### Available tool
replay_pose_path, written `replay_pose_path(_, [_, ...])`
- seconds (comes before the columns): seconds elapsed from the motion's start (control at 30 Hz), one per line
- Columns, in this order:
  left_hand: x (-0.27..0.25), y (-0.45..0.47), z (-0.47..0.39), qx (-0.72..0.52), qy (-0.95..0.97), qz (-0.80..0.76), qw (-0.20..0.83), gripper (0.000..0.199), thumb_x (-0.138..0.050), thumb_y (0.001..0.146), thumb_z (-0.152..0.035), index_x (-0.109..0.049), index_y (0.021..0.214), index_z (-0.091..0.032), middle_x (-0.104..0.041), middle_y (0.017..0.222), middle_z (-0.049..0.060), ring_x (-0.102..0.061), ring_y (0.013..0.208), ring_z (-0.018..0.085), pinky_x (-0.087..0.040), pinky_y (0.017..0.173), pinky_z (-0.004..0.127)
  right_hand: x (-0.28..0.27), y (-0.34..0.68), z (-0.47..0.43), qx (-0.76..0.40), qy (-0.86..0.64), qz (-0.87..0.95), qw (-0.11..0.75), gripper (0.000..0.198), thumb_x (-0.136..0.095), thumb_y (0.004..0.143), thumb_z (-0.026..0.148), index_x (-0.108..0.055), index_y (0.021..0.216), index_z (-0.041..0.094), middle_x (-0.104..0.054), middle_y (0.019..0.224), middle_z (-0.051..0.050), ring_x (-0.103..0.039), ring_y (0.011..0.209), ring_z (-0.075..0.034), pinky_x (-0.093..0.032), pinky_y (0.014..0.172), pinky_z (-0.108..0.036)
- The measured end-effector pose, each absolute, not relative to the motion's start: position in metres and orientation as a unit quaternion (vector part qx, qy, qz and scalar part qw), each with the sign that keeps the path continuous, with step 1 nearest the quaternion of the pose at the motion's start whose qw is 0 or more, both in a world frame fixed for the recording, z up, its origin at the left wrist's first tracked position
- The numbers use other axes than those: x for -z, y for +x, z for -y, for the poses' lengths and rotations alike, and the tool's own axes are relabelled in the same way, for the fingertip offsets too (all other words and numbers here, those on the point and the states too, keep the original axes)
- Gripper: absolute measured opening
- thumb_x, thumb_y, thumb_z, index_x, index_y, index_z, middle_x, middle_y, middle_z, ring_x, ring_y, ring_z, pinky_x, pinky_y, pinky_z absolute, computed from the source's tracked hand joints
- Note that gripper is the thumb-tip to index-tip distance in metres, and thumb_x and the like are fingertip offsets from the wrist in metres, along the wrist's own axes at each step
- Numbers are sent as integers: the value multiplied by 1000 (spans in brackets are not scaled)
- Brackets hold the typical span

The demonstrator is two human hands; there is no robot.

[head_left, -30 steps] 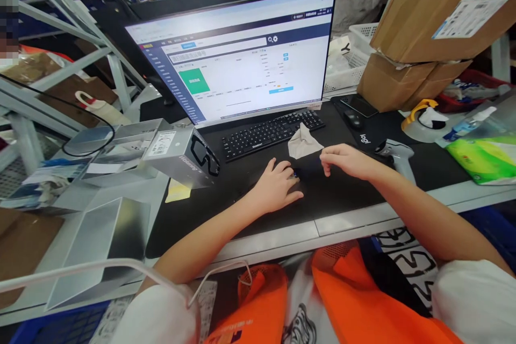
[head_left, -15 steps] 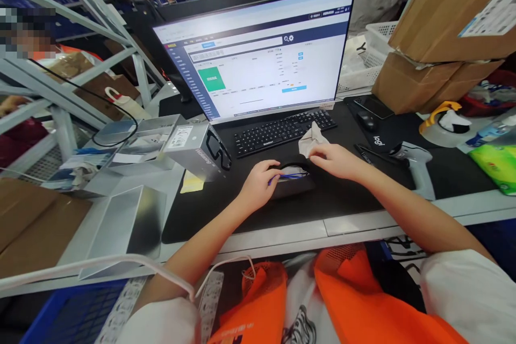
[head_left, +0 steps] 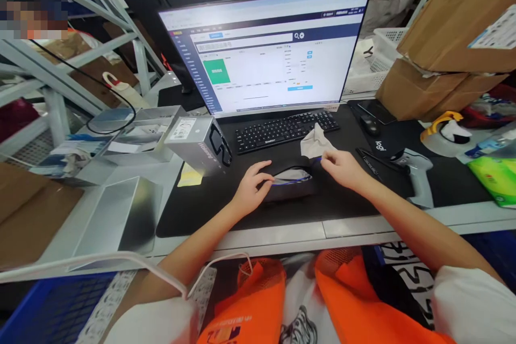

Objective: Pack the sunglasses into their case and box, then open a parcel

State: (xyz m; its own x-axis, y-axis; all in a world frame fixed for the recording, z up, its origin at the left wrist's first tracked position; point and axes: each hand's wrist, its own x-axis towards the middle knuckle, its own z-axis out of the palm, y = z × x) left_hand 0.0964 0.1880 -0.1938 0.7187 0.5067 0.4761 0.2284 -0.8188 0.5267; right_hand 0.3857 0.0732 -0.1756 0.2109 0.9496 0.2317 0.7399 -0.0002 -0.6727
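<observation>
A soft black case [head_left: 288,192] lies on the black desk mat in front of me. Its slit is parted, showing a light grey inside and a thin blue line along the opening. At the left end, my left hand [head_left: 252,185] grips the edge between thumb and fingers, with the index finger stretched over the top. My right hand [head_left: 344,169] is closed in a pinch at the right end, where a bit of blue shows at the fingertips. Just behind that hand, a crumpled beige cloth [head_left: 315,142] rests on the mat beside the keyboard [head_left: 286,131].
A monitor [head_left: 266,59] stands behind the keyboard. To the left are a grey box with printed glasses [head_left: 193,145] and an open silver box [head_left: 116,215]. A barcode scanner [head_left: 419,177], mouse [head_left: 370,125], phone [head_left: 377,111] and tape roll [head_left: 445,137] lie right. Another person is at far left.
My right hand has let go of the beige cloth, moved slightly right and come to the case's right end. My left hand's index finger has lifted away from the blue line.
</observation>
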Motion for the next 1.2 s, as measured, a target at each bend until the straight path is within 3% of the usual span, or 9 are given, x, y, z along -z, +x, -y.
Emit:
replay_pose_path(0.07, [201, 100, -186, -372, 855, -238, 273, 7, -64, 95, -26, -64, 99, -21, -65, 136, 13, -60, 128, 27, -47, 113, 49, 151, 364, -79, -151, -648, 657, 355, 21, -56, 93, 22, -61, 73, 18, -61, 69, 0, -55, 66, -16, -37, 65, -28])
replay_pose_path(0.23, [207, 99, -191, -390, 803, -279, 354, 20, -70, 88, -35, -58, 96, -21, -64, 133, 15, -60, 126, 28, -47, 112, 48, 135, 313, -88, -160, -535, 796, 234, 19, -59, 99, 28, -75, 98, 18, -70, 94, -7, -64, 84, -20, -46, 77, -31])
replay_pose_path(0.4, [194, 78, -206, -294, 827, -307, 369, 25, -63, 89, -36, -62, 108, -20, -65, 130, 13, -64, 119, 28, -54, 99, 44, 151, 333, -82, -68, -548, 768, 325, 27, -57, 101, 36, -72, 114, 18, -68, 119, -14, -64, 114, -28, -51, 101, -43])
replay_pose_path(0.53, [186, 63, -219, -157, 846, -328, 391, 50, -65, 85, -28, -54, 133, -18, -67, 126, 12, -69, 106, 25, -57, 95, 42, 159, 330, -91, -12, -555, 811, 186, 100, -88, 74, 53, -45, 157, 19, -33, 164, -22, -28, 152, -48, -30, 118, -73])
replay_pose_path(0.63, [186, 59, -224, -81, 869, -326, 362, 63, -67, 83, -19, -49, 144, -12, -68, 124, 14, -68, 110, 26, -54, 101, 40, 163, 317, -104, -9, -566, 818, 101, 113, -91, 71, 52, -35, 162, 17, -37, 161, -25, -32, 150, -49, -23, 118, -79])
replay_pose_path(0.73, [185, 61, -224, -44, 916, -309, 253, 41, -66, 86, -17, -66, 127, -12, -67, 124, 14, -61, 119, 30, -49, 106, 43, 162, 313, -112, -3, -566, 819, 89, 105, -89, 74, 49, -38, 161, 18, -51, 147, -22, -49, 137, -43, -26, 121, -73])
replay_pose_path(0.87, [182, 65, -222, -12, 947, -258, 190, 16, -61, 92, -17, -74, 101, -14, -68, 116, 12, -59, 115, 30, -47, 103, 39, 160, 315, -111, -25, -548, 831, 95, 113, -90, 69, 49, -35, 162, 17, -50, 142, -21, -56, 127, -40, -44, 115, -60])
replay_pose_path(1.0, [178, 60, -230, -16, 947, -232, 222, 15, -58, 95, -20, -73, 94, -17, -70, 102, 9, -61, 103, 25, -46, 92, 34, 162, 316, -111, -29, -551, 830, 83, 117, -89, 68, 51, -31, 162, 13, -49, 143, -22, -56, 127, -41, -51, 109, -55])
replay_pose_path(1.2, [168, 46, -239, 10, 871, -278, 405, 36, -54, 97, -40, -61, 68, -18, -60, 67, 1, -52, 62, 16, -37, 62, 30, 162, 315, -115, -18, -560, 825, 67, 101, -89, 68, 50, -44, 151, 12, -59, 130, -19, -61, 114, -39, -53, 101, -53])
